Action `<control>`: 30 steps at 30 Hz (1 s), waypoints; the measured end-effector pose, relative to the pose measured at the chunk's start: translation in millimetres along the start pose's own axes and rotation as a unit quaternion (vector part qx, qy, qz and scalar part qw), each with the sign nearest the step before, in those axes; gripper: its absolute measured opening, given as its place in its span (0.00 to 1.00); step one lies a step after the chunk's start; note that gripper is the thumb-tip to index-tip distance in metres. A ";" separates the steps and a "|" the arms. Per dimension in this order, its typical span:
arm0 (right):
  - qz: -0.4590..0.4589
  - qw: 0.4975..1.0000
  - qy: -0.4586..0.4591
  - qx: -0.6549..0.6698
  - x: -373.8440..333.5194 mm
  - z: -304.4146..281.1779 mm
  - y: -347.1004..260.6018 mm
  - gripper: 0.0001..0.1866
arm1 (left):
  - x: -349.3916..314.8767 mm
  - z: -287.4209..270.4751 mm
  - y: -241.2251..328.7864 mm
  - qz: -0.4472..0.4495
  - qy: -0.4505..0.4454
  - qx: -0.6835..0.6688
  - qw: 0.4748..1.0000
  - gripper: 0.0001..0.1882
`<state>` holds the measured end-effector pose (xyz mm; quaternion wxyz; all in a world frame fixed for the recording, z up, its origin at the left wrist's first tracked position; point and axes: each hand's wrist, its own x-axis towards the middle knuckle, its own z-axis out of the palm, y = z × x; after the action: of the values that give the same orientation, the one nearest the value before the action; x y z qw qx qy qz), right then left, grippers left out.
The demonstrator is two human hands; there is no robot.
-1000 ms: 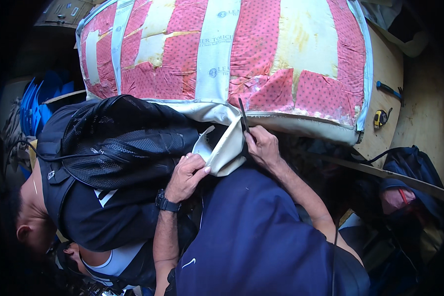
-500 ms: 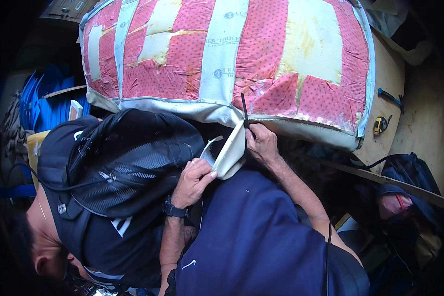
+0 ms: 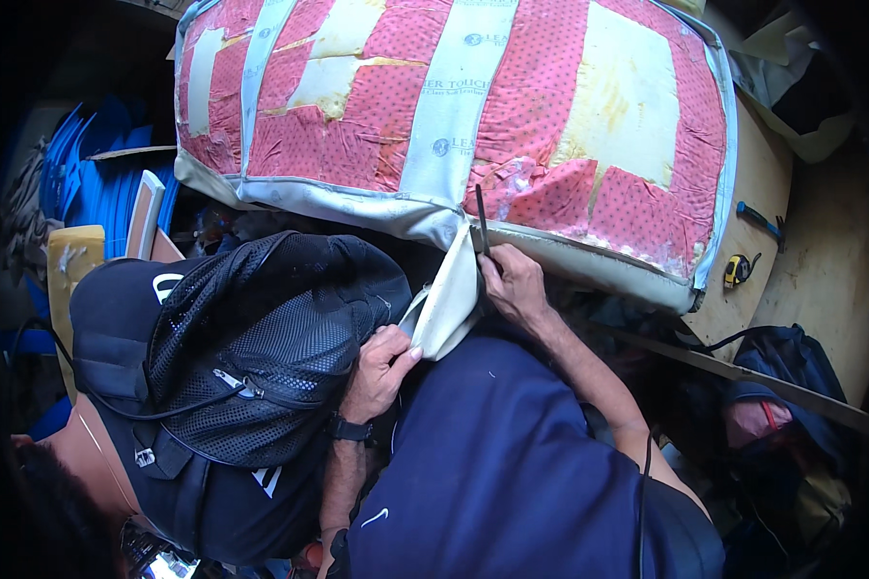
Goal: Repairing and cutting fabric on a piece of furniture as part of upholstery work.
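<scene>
A large cushion (image 3: 521,106), patched with pink dotted cloth, pale foam and grey-white strips, lies in front of me. From its near edge hangs a cream leather-like cover flap (image 3: 449,301). My left hand (image 3: 381,367), with a dark watch on its wrist, pinches the lower end of this flap between thumb and fingers. Close to the flap's upper end, my right hand (image 3: 515,283) is closed round dark scissors (image 3: 481,214). A slim blade points up over the cushion's edge; the handles are hidden by my fingers.
Close on my left, a person in a dark top bends over, wearing a black mesh backpack (image 3: 261,338). Blue sheets (image 3: 116,193) stand beyond. A hammer (image 3: 761,220) and a yellow tape measure (image 3: 740,270) lie on the wooden board at right. A dark bag (image 3: 792,362) sits below.
The view has shifted a little, so the cushion appears slightly farther right and lower. The person with the backpack has moved lower. Both my hands keep hold, and the blade shows at a slightly different angle.
</scene>
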<state>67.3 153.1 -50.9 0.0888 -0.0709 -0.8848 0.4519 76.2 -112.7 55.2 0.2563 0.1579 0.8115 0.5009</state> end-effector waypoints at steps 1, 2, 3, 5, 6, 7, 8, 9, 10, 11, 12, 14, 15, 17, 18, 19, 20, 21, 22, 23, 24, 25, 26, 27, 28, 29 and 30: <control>-0.002 1.000 0.002 0.005 4.2 4.4 1.2 0.06 | 0.2 0.5 1.6 0.002 0.000 0.000 1.000 0.10; -0.003 1.000 0.003 0.010 7.0 8.3 2.5 0.06 | 0.6 0.7 3.3 0.007 0.000 0.004 1.000 0.10; 0.001 1.000 -0.003 0.005 9.3 12.7 2.5 0.08 | 0.2 0.6 3.9 0.011 0.004 0.008 1.000 0.10; 0.008 1.000 -0.004 -0.002 11.1 16.5 2.4 0.09 | 0.0 0.6 7.4 0.013 0.006 0.013 1.000 0.10; 0.017 1.000 -0.005 -0.012 11.2 17.1 2.1 0.09 | -0.5 1.3 8.8 0.016 0.006 0.015 1.000 0.10; 0.017 1.000 -0.004 -0.010 11.7 17.7 1.8 0.09 | -1.0 1.9 9.1 0.015 0.006 0.017 1.000 0.10; 0.017 1.000 -0.005 -0.017 12.1 18.3 1.8 0.10 | -1.4 2.5 8.8 0.015 0.005 0.013 1.000 0.09; 0.017 1.000 -0.006 -0.023 13.0 19.0 1.4 0.11 | -1.5 2.4 8.6 0.015 0.004 0.009 1.000 0.09; 0.019 1.000 -0.004 -0.022 14.0 19.4 1.4 0.11 | -1.7 2.7 7.6 0.015 0.002 0.011 1.000 0.09; 0.024 0.999 -0.011 -0.027 15.1 19.7 1.6 0.11 | -2.3 3.3 6.1 0.009 0.001 0.010 1.000 0.09; 0.029 0.999 -0.017 -0.033 15.9 19.2 1.3 0.12 | -2.4 3.4 6.0 0.004 -0.001 0.008 1.000 0.08; 0.034 0.998 -0.029 -0.043 18.0 17.9 -1.0 0.12 | -1.9 3.8 8.4 -0.001 -0.001 -0.003 1.000 0.08; 0.036 0.997 -0.044 -0.053 18.9 18.0 -1.9 0.13 | -2.2 4.4 9.2 -0.007 0.003 -0.015 1.000 0.08; 0.033 0.997 -0.047 -0.051 19.1 21.3 0.5 0.13 | -1.8 5.4 11.0 -0.006 0.010 -0.017 1.000 0.08; 0.028 0.997 -0.053 -0.050 18.0 22.6 1.4 0.13 | -3.2 7.2 11.6 -0.006 0.020 -0.022 1.000 0.08; 0.025 0.997 -0.054 -0.050 17.2 22.6 2.0 0.13 | -3.5 8.8 12.3 -0.005 0.023 -0.022 0.999 0.08; 0.030 0.996 -0.066 -0.054 16.5 21.0 2.3 0.13 | -3.0 10.1 13.0 0.007 0.028 -0.011 1.000 0.08; 0.034 0.995 -0.080 -0.057 13.6 20.0 2.2 0.13 | -4.8 10.9 13.2 0.019 0.035 0.000 0.999 0.08; 0.029 0.995 -0.080 -0.059 6.7 17.4 3.7 0.13 | -8.4 11.9 13.5 0.021 0.039 0.000 0.999 0.08; 0.044 0.990 -0.118 -0.060 -2.8 14.7 6.2 0.13 | -14.0 12.6 13.5 0.008 0.062 -0.019 0.998 0.08; 0.061 0.985 -0.152 -0.062 -9.6 10.7 9.4 0.12 | -15.8 12.8 14.3 -0.002 0.081 -0.037 0.996 0.08; 0.064 0.987 -0.144 -0.041 -15.3 7.3 11.9 0.12 | -17.7 14.6 11.5 0.000 0.103 -0.031 0.994 0.08; 0.059 0.987 -0.147 -0.021 -20.3 7.5 12.7 0.12 | -24.4 17.1 11.4 0.002 0.115 -0.033 0.993 0.08; 0.038 0.993 -0.111 0.011 -21.9 2.3 10.3 0.11 | -27.3 20.2 13.8 -0.025 0.144 -0.032 0.989 0.09; 0.032 0.994 -0.107 0.009 -16.3 -3.4 11.5 0.11 | -27.7 22.6 15.3 -0.053 0.173 -0.031 0.983 0.10; 0.053 0.994 -0.076 0.062 -11.5 -10.4 12.8 0.11 | -25.7 24.9 14.1 -0.064 0.178 -0.001 0.982 0.11; 0.075 0.989 -0.047 0.115 -7.4 -19.1 9.8 0.10 | -24.6 27.1 13.5 -0.059 0.181 -0.001 0.982 0.11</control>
<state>79.1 172.4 -48.5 0.0206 -0.1046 -0.8225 0.5587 111.9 -99.4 63.7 0.1344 0.0154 0.8517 0.5063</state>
